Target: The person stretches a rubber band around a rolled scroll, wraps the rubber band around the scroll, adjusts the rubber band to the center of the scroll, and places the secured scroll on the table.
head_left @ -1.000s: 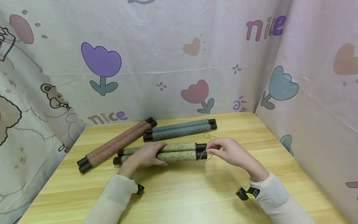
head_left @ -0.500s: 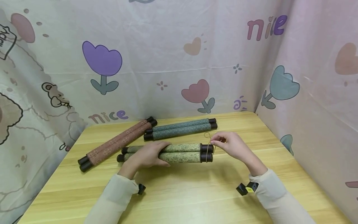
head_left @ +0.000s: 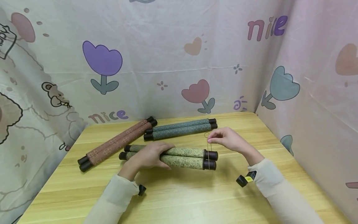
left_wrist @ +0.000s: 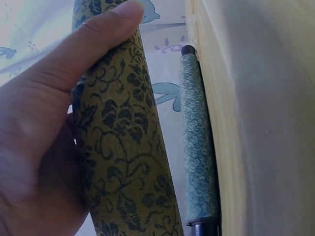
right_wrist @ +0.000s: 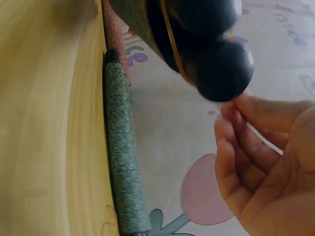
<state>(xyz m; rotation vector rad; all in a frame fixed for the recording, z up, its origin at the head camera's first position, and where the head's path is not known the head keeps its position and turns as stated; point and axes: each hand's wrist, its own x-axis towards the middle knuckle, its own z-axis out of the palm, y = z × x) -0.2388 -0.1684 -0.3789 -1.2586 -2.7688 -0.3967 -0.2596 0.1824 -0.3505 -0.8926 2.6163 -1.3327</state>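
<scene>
My left hand (head_left: 149, 154) grips a yellow-green patterned scroll (head_left: 184, 157), its two rolls side by side with dark end knobs. In the left wrist view, the thumb lies across the scroll's (left_wrist: 125, 142) leafy cloth. My right hand (head_left: 230, 140) pinches a thin tan rubber band (head_left: 208, 155) above the scroll's right end. The band runs taut from the fingertips down around the dark knobs. In the right wrist view, the rubber band (right_wrist: 172, 44) crosses both knobs (right_wrist: 225, 71), and the right hand (right_wrist: 268, 152) has thumb and fingertips together just past them.
A blue-green double scroll (head_left: 181, 129) lies at the back of the wooden table (head_left: 179, 199). A reddish-brown double scroll (head_left: 117, 143) lies slanted at the left. Another thin tan loop (head_left: 206, 134) lies behind my right hand. A printed curtain (head_left: 156, 56) stands behind the table.
The green scroll has shifted right and its right end has tilted toward me. My right hand has risen, drawing the rubber band from the knobs' outer side up into a taut loop around them.
</scene>
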